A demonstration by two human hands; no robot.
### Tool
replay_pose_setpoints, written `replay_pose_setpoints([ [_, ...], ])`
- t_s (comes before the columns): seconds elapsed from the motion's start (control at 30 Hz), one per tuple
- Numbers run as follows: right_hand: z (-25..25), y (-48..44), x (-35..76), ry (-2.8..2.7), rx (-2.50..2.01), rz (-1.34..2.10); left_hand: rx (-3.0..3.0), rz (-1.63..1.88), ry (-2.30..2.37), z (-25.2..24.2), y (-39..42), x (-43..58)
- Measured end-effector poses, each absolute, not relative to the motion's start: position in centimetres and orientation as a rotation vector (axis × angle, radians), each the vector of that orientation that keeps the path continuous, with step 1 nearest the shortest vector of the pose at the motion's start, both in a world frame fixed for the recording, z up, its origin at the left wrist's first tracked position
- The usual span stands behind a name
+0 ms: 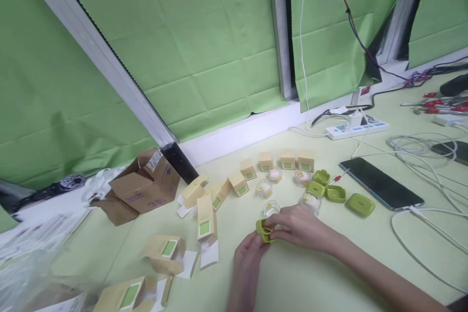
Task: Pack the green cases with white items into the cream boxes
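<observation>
My left hand (249, 252) grips a small olive-green case (260, 228) by its lower edge, thumb at the rim. Fingers of my right hand (298, 226) are pinched together inside its opening, at a small yellowish loop that is partly hidden. Just beyond lies a clear plastic container (271, 208). Close by are clear containers with pale pink-white contents, one (310, 201) beside my right wrist, others (263, 188) farther back. To the right are more olive-green pieces: a closed-looking case (360, 204), an open shell (335, 193) and another shell (321, 177).
Several small tan boxes (204, 219) with green windows curve around the left and back, some with flaps open. A brown carton (146, 185) stands at the back left beside a black cylinder (179, 162). A phone (380, 183), white cables and a power strip (356, 127) lie right.
</observation>
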State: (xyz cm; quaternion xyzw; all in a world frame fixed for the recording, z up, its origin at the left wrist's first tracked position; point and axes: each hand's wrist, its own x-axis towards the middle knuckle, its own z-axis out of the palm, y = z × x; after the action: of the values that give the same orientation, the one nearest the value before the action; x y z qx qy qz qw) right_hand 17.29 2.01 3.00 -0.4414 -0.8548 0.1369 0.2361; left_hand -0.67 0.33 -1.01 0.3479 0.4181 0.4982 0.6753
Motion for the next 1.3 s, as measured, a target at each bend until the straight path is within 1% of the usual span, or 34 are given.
replay_pose_setpoints([
  [0.2,2.2,1.9,16.9,-2.396,-1.034,0.189,0.737,1.081,0.889,-1.1,0.3,-1.0],
  [0.4,1.7,1.9,16.5,-2.332,-0.996,0.198,0.683,1.037,0.868,-1.1,0.2,-1.0],
  [0.93,1.0,2.0,16.4,-2.345,-0.901,0.066,0.702,1.006,0.679,0.0,-0.4,-1.1],
  [1.13,1.2,1.7,16.3,-2.394,-0.893,0.163,0.709,0.976,0.682,-0.1,-0.6,-1.0],
  [1.3,1.4,1.4,15.9,-2.285,-0.965,0.293,0.635,0.981,0.660,-0.4,-0.8,-1.2],
])
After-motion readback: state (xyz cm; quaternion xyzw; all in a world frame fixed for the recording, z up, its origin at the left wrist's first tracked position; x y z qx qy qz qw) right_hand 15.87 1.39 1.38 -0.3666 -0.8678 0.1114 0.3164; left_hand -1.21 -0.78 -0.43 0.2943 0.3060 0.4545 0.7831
